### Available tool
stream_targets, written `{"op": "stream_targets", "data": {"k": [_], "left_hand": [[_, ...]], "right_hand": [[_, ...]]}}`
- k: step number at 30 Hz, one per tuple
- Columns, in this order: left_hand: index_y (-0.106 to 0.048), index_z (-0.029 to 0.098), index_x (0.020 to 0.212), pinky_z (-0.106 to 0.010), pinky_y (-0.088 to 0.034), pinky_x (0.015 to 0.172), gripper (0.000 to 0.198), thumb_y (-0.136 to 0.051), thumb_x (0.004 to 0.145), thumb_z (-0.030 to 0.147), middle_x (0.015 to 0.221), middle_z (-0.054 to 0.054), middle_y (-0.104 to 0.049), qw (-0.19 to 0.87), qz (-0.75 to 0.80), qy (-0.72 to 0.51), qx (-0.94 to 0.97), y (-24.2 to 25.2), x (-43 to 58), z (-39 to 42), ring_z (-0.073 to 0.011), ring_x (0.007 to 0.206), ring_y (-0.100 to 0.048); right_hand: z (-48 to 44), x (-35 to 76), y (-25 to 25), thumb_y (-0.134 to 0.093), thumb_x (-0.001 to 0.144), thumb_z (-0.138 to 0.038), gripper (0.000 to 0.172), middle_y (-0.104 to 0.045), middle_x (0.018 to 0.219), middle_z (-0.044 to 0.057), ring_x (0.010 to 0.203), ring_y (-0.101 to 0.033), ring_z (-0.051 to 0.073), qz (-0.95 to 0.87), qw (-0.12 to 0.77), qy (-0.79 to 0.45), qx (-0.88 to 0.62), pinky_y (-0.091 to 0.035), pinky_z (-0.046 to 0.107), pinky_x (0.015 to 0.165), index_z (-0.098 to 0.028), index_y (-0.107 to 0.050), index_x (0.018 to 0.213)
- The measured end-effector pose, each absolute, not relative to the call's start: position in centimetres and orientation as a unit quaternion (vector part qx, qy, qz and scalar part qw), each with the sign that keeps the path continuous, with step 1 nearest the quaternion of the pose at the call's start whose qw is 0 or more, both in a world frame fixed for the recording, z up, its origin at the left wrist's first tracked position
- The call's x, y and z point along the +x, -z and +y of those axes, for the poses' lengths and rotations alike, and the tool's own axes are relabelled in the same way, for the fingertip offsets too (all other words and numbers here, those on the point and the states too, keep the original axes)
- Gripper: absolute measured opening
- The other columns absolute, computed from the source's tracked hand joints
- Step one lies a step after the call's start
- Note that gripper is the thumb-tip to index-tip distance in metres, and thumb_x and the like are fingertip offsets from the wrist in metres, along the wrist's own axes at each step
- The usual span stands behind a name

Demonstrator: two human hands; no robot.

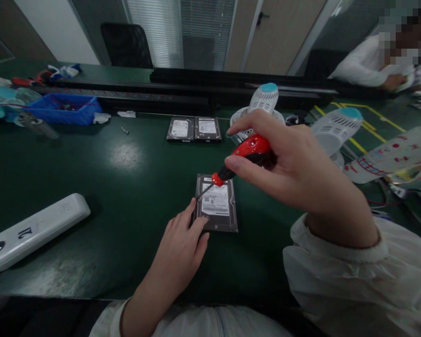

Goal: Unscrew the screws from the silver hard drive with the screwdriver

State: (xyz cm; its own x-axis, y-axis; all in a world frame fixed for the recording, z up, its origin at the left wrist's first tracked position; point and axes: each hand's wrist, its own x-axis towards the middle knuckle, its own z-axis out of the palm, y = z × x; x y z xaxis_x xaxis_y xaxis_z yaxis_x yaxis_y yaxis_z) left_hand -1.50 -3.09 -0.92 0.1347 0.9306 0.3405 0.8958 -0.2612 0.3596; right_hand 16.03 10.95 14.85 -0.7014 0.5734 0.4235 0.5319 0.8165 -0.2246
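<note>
A hard drive with a white label lies flat on the green table in front of me. My left hand rests at its lower left with fingers stretched out, one fingertip on the drive's face and another at its left edge. My right hand is closed round the red and black handle of a screwdriver, held tilted above the drive. The shaft slants down left to the drive's left edge, its tip close to my left fingertip. Whether the tip sits in a screw cannot be made out.
Two more hard drives lie side by side farther back. A blue bin stands at back left, a white device marked 21 at left. White slotted objects with blue tops stand behind my right hand. Another person's sleeve shows at far right.
</note>
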Motion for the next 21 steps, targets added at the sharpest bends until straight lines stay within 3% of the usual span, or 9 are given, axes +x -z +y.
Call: {"op": "stream_targets", "data": {"k": [4,8,15,21], "left_hand": [[-0.062,0.019,0.115,-0.057,-0.062,0.091,0.02,-0.057,0.097,0.014,0.15,-0.026,-0.057,0.042,0.609,-0.245,0.754,0.78,-1.52,-3.08,-0.0389,0.122,-0.068],[-0.061,0.02,0.117,-0.056,-0.061,0.093,0.021,-0.056,0.097,0.014,0.151,-0.025,-0.056,0.041,0.61,-0.241,0.754,0.87,-1.6,-3.08,-0.0365,0.123,-0.068],[-0.059,0.02,0.114,-0.055,-0.062,0.092,0.018,-0.057,0.097,0.015,0.151,-0.025,-0.056,0.044,0.609,-0.242,0.754,0.92,-1.72,-3.07,-0.0356,0.122,-0.068],[-0.058,0.02,0.113,-0.056,-0.061,0.092,0.016,-0.056,0.098,0.015,0.151,-0.025,-0.056,0.051,0.614,-0.232,0.753,0.78,-1.65,-3.01,-0.0371,0.124,-0.067]], "right_hand": [[10.92,15.98,-14.86,-0.059,0.096,-0.04,0.03,-0.053,0.066,-0.004,0.056,-0.043,0.011,-0.919,0.249,-0.048,-0.302,-0.03,0.03,0.062,-0.019,-0.058,0.117],[10.79,16.07,-14.95,-0.058,0.093,-0.034,0.034,-0.053,0.068,-0.005,0.055,-0.043,0.011,-0.923,0.24,-0.057,-0.296,-0.032,0.03,0.061,-0.018,-0.054,0.123],[10.83,16.23,-14.98,-0.058,0.091,-0.036,0.035,-0.064,0.084,0.001,0.063,-0.051,0.014,-0.927,0.234,-0.054,-0.288,-0.035,0.031,0.064,-0.019,-0.055,0.123],[10.76,16.17,-14.97,-0.058,0.093,-0.035,0.032,-0.06,0.077,-0.001,0.058,-0.048,0.013,-0.927,0.24,-0.056,-0.283,-0.035,0.031,0.062,-0.02,-0.054,0.121]]}}
